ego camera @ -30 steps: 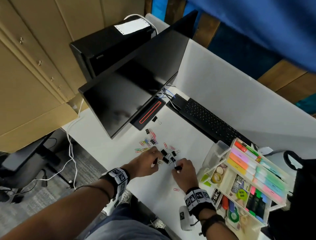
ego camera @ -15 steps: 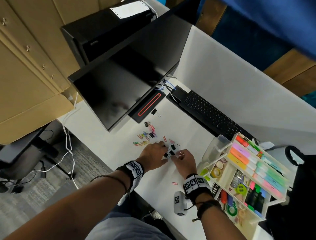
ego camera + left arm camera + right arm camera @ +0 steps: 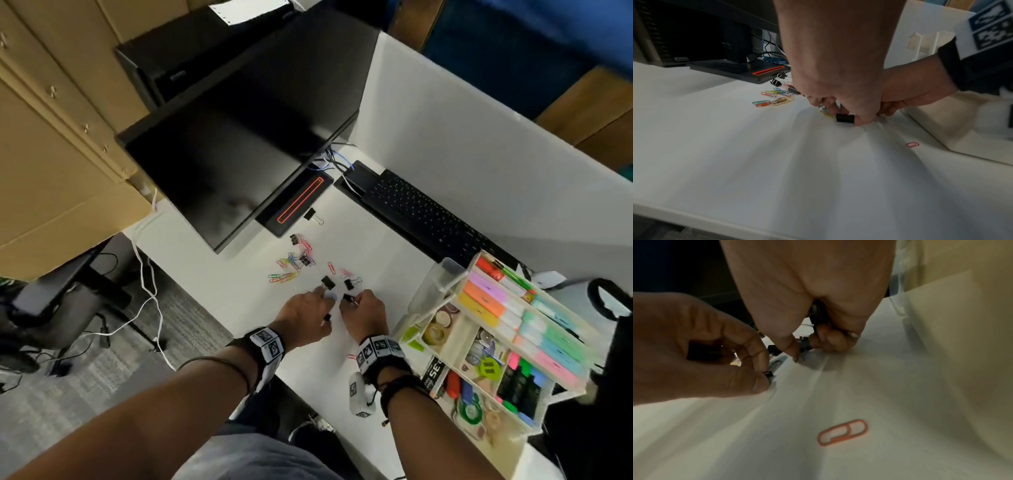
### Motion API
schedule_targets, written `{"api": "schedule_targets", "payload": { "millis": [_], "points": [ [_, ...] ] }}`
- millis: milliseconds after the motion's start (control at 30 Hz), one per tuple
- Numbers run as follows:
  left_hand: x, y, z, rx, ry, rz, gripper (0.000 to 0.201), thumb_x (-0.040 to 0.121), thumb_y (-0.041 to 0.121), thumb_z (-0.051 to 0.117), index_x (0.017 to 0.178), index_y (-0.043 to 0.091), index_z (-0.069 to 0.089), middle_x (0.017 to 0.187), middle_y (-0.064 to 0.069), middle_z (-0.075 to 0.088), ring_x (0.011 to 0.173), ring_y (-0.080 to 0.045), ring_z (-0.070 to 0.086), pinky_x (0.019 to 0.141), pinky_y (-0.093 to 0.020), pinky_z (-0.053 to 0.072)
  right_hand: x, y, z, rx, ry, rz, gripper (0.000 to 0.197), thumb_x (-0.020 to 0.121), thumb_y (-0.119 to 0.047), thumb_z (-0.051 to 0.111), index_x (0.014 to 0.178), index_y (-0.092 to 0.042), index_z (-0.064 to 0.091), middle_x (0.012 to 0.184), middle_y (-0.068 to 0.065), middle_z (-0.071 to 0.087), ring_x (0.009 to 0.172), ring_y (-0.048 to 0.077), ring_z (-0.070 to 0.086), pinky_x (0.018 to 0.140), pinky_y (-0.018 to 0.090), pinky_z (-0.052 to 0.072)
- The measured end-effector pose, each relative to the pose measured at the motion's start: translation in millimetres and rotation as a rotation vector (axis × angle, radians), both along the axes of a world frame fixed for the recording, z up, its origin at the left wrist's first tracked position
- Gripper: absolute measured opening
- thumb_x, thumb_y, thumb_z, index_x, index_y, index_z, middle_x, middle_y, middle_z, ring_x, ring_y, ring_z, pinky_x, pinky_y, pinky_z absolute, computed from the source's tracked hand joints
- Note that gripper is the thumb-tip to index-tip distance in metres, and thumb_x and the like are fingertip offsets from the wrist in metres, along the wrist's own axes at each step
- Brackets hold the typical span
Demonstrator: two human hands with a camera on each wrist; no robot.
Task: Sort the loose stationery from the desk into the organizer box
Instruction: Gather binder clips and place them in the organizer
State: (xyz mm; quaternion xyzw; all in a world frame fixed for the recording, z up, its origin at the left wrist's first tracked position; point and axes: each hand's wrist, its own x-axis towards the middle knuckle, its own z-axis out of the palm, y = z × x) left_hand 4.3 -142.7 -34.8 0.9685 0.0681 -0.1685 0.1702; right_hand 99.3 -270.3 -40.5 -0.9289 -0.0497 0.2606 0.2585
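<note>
Binder clips (image 3: pixel 328 282), small and black with wire handles, lie on the white table (image 3: pixel 219 284) right at your fingertips, with coloured paper clips (image 3: pixel 286 274) scattered just beyond and one orange paper clip (image 3: pixel 842 432) near your right wrist. Your left hand (image 3: pixel 305 317) pinches one black clip (image 3: pixel 845 118) between curled fingers. Your right hand (image 3: pixel 363 313), touching the left, curls round another clip (image 3: pixel 347 298); the organizer box (image 3: pixel 445 346) stands just to its right.
</note>
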Motion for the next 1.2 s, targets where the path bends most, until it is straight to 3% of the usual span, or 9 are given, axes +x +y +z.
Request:
{"api": "schedule_targets", "payload": {
  "millis": [233,333,533,633,733,800,933,1100,1200],
  "points": [
    [-2.9,-2.1,9.3,-0.131,0.064,0.172,0.047,0.082,0.033,0.069,0.125,0.023,0.054,0.113,-0.006,0.054,0.088,-0.032,0.067,0.074,-0.038,0.059,-3.7,-8.7,3.0,-0.028,-0.006,0.09,0.033,0.078,-0.034,0.074,0.099,-0.01,0.063,0.095,0.008,0.072,0.087,0.03,0.069,0.065,0.029,0.049],
    [-1.0,-4.9,9.6,-0.168,0.09,0.246,0.047,0.073,0.027,0.075,0.114,0.018,0.052,0.107,-0.006,0.053,0.083,-0.034,0.065,0.065,-0.035,0.053,-8.8,-13.6,0.4,-0.047,-0.068,0.185,0.027,0.079,-0.036,0.073,0.089,-0.017,0.055,0.087,0.003,0.069,0.081,0.028,0.066,0.062,0.031,0.051],
    [-10.4,-9.8,6.6,-0.229,0.078,0.286,0.052,0.065,0.024,0.076,0.111,0.02,0.053,0.107,0.0,0.053,0.086,-0.03,0.064,0.072,-0.04,0.056,-12.9,-16.0,0.2,-0.094,-0.009,0.315,0.021,0.086,-0.031,0.067,0.087,-0.01,0.063,0.09,0.011,0.07,0.088,0.032,0.067,0.068,0.032,0.048],
    [-18.3,-8.7,6.6,-0.266,0.039,0.308,0.048,0.064,0.03,0.077,0.107,0.024,0.057,0.103,0.005,0.053,0.086,-0.023,0.062,0.075,-0.035,0.054,-18.8,-13.8,12.6,0.003,0.062,0.278,0.032,0.086,-0.026,0.065,0.063,-0.015,0.045,0.063,0.001,0.051,0.066,0.026,0.052,0.06,0.03,0.039],
    [-25.4,-7.7,11.3,-0.289,-0.05,0.351,0.04,0.064,0.031,0.08,0.1,0.023,0.063,0.096,0.007,0.056,0.082,-0.016,0.06,0.073,-0.028,0.049,-32.8,-21.7,45.2,0.203,0.002,0.248,0.041,0.083,-0.023,0.064,0.057,-0.017,0.032,0.053,-0.004,0.034,0.053,0.017,0.032,0.052,0.031,0.03],
    [-29.9,-8.3,15.1,-0.343,-0.108,0.392,0.035,0.064,0.027,0.082,0.095,0.023,0.064,0.092,0.008,0.058,0.081,-0.012,0.058,0.07,-0.021,0.043,-43.8,-45.0,69.6,0.312,-0.04,0.262,0.04,0.083,-0.023,0.063,0.059,-0.017,0.032,0.053,-0.003,0.032,0.052,0.015,0.029,0.051,0.034,0.032],
    [-32.4,-27.2,30.1,-0.467,-0.157,0.402,0.034,0.067,0.019,0.086,0.094,0.024,0.066,0.091,0.01,0.061,0.068,-0.001,0.052,0.063,-0.009,0.035,-57.7,-131.4,96.1,0.404,-0.036,0.254,0.024,0.09,-0.03,0.058,0.074,-0.015,0.05,0.061,0.003,0.051,0.061,0.018,0.055,0.061,0.036,0.049],
    [-13.5,-91.8,66.9,-0.709,-0.158,0.224,0.039,0.07,0.011,0.088,0.093,0.033,0.067,0.096,0.006,0.064,0.066,-0.002,0.051,0.061,-0.013,0.039,-60.4,-250.1,103.1,0.342,-0.057,0.016,0.014,0.099,-0.026,0.056,0.092,-0.016,0.063,0.082,0.002,0.069,0.078,0.019,0.065,0.076,0.04,0.053],
    [2.6,-141.0,84.7,-0.784,-0.094,0.093,0.032,0.071,0.01,0.084,0.093,0.026,0.069,0.094,0.009,0.062,0.064,0.0,0.052,0.062,-0.014,0.041,-62.3,-299.7,103.6,0.276,-0.077,-0.126,0.013,0.101,-0.024,0.057,0.093,-0.015,0.064,0.08,0.004,0.066,0.074,0.017,0.06,0.069,0.029,0.046]
  ]
}}
